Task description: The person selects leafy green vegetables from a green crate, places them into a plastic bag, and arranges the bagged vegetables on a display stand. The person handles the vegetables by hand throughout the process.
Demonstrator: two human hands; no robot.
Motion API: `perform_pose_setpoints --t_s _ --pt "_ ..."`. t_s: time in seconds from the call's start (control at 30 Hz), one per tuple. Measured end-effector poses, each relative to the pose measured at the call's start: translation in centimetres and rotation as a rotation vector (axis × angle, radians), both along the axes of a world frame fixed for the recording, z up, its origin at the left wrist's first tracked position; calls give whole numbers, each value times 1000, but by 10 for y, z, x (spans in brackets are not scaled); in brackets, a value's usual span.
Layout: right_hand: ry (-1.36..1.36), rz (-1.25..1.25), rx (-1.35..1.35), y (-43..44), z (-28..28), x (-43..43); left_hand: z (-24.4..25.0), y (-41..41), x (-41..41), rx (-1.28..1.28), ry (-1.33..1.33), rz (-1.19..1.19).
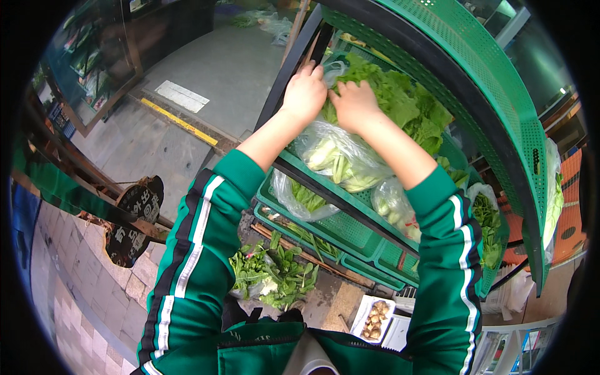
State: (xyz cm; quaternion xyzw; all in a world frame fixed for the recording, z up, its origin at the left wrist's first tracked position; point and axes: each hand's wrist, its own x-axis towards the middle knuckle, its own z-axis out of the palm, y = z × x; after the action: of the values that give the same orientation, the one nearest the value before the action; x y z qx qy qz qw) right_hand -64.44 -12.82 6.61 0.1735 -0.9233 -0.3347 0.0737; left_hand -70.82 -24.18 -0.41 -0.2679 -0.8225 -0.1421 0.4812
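Note:
My left hand (305,91) is at the far left corner of an upper green plastic crate, beside the dark shelf post. Close to its right, my right hand (355,104) has its fingers bent over the leaf lettuce (391,86). A clear plastic bag edge (335,70) shows just beyond both hands. Fingertips are partly hidden, so I cannot tell whether either hand grips the bag or the leaves. Below my wrists lies a clear bag of pale-stemmed greens (342,161). A smaller bag of pale green vegetables (390,201) sits near my right forearm.
A perforated green crate (511,61) overhangs on the right. Lower crates (351,234) hold a few greens. Leafy vegetables (276,272) lie on the ground before me, near a white box of brown produce (375,321). Hanging signs (136,220) bear writing at left.

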Motion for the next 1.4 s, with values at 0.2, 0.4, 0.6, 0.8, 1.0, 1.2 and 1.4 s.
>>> perform_pose_setpoints --t_s 0.2,0.4,0.6,0.8,1.0,1.2,1.4 --pt "-125 -196 70 -1 25 6 16 14 -2 1123 -785 -574" --pt "19 -277 -329 1 49 -32 -10 22 -51 2036 -1535 -1374" --pt "-320 -481 -521 14 60 -82 -25 17 -35 2250 -1545 -1522" --pt "-329 -428 -219 26 47 -129 -35 6 -22 1995 -1711 -1727" --pt "-389 -412 -488 37 46 -146 -28 -3 34 1438 -1367 -828" --pt "-551 -616 -772 42 22 -173 -28 -7 57 484 -728 -131" --pt "-276 -169 -450 41 33 -176 -25 -26 53 1231 -1416 -1017"
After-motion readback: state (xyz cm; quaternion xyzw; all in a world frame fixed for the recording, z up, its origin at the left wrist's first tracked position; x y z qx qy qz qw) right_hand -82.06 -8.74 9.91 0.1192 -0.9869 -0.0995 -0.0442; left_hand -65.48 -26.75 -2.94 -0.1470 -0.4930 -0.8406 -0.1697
